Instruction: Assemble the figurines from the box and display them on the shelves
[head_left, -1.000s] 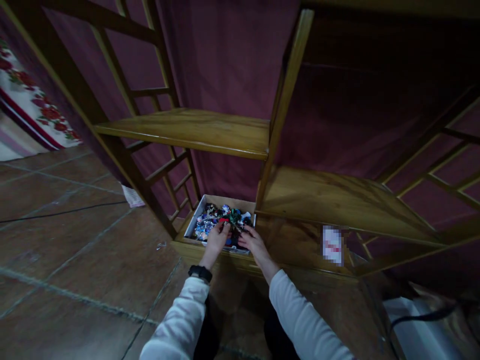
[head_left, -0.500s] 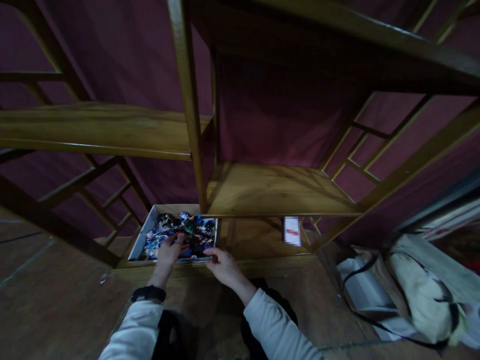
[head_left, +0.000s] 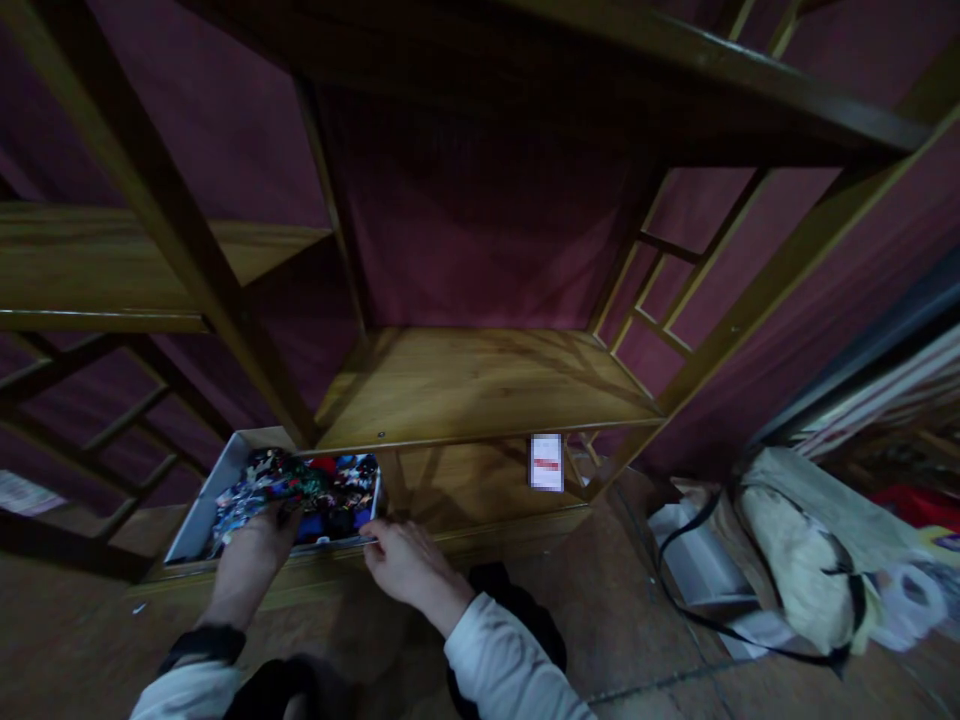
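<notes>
On the lowest board (head_left: 450,490) of a glossy yellow-brown wooden shelf unit (head_left: 487,375), at its left end, sits a shallow, open cardboard box with white walls (head_left: 206,505). It is filled with a jumbled heap of small multicoloured pieces (head_left: 300,485), mostly blue, black, green and red, too blurred to name. The left hand (head_left: 255,555), a black band (head_left: 202,645) at its wrist, reaches over the box's near edge with fingers bent down into the heap; whether they pinch a piece cannot be told. The right hand (head_left: 412,565) has its thumb and fingers drawn close at the box's near right corner; whether they grip the rim is unclear. Further right on the same board stands a white rectangular item with a red band (head_left: 546,463), its print pixelated. Dark red cloth (head_left: 465,220) hangs behind, and a cream fabric bag (head_left: 802,570) lies on the floor at right.
</notes>
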